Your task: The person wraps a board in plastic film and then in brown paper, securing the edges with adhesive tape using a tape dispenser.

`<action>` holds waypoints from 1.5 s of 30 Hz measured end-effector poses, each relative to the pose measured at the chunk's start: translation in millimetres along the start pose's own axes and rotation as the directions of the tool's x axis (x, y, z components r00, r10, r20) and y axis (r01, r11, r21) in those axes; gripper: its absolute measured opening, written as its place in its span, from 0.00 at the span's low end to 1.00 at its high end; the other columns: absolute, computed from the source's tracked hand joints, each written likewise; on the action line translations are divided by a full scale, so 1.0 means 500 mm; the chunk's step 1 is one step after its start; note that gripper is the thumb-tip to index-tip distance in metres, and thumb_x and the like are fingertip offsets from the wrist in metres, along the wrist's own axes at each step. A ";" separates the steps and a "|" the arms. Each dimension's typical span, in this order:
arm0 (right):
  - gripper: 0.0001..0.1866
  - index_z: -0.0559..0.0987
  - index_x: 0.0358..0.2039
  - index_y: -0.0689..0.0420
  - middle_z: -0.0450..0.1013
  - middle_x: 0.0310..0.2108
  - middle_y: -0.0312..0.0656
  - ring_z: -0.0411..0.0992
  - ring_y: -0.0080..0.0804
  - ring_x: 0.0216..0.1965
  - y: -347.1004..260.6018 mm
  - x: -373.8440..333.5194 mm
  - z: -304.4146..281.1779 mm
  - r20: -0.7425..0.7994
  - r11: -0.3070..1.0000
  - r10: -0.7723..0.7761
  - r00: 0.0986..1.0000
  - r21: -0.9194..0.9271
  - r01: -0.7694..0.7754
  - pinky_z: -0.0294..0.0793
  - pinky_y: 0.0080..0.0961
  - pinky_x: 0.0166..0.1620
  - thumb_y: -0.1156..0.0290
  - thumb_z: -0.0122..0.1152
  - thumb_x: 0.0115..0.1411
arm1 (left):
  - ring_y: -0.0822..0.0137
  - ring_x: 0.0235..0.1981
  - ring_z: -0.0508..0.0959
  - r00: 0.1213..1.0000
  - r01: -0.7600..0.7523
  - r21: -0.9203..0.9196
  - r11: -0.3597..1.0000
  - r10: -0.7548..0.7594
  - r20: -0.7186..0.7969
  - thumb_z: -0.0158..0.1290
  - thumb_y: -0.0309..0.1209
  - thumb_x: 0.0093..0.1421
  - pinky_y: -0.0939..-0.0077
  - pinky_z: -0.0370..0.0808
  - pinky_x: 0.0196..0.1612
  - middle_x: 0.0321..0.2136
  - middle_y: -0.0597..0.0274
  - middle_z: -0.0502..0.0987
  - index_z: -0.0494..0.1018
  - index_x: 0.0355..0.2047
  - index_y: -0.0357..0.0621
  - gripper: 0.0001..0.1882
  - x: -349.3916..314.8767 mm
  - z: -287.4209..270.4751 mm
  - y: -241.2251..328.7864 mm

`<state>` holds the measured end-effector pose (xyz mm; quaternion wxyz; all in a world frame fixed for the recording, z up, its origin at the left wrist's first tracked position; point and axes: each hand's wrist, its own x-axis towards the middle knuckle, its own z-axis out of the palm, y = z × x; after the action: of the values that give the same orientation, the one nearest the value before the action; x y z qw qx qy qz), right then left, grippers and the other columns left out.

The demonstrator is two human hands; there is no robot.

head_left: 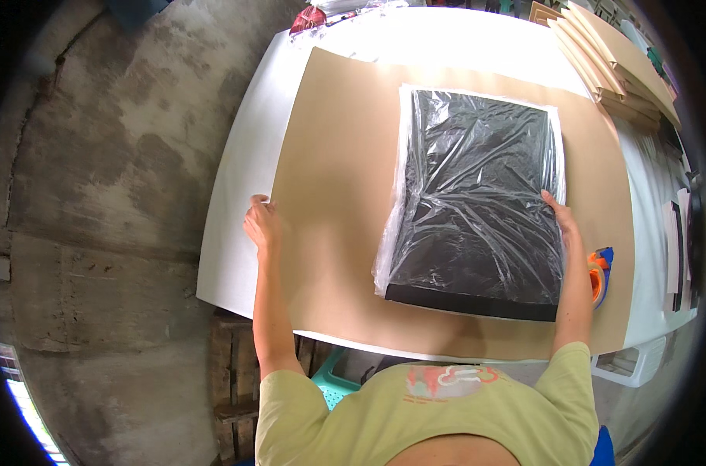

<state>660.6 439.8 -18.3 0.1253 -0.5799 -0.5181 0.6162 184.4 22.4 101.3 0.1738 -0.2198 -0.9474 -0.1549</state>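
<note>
A large sheet of brown kraft paper [345, 171] lies spread on a white-topped table. On its right half rests a flat black rectangular panel [471, 314] wrapped in clear, wrinkled plastic film [477, 194]; a bare black strip shows along its near edge. At the paper's left edge my left hand [261, 224] is closed, fingertips pinching the edge. My right hand [560, 211] grips the right side of the wrapped panel, fingers on the film. Beside my right forearm lies an orange and blue tape dispenser [600, 276], partly hidden behind the arm.
Folded brown cardboard [601, 62] is stacked at the far right. A red bundle [308, 19] and clear plastic lie at the table's far left. Dark and white strips [674, 252] sit at the right rim. Below are a wooden pallet [236, 388], a green stool [333, 380] and a white stool [636, 363].
</note>
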 end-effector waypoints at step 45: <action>0.41 0.77 0.32 0.73 0.75 0.29 0.51 0.75 0.35 0.29 -0.003 -0.009 -0.026 -0.226 0.989 -0.033 0.973 -0.147 0.000 0.72 0.27 0.35 0.42 0.71 0.35 | 0.43 0.27 0.75 0.406 -0.259 -0.730 0.633 0.757 0.512 0.46 0.29 0.48 0.55 0.72 0.34 0.24 0.40 0.74 0.49 0.58 0.31 0.36 -0.493 0.122 0.775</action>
<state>672.4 443.6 -11.7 0.1463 -0.6501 -0.5487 0.5048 558.6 286.9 33.1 -0.2921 -0.5957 -0.7095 -0.2376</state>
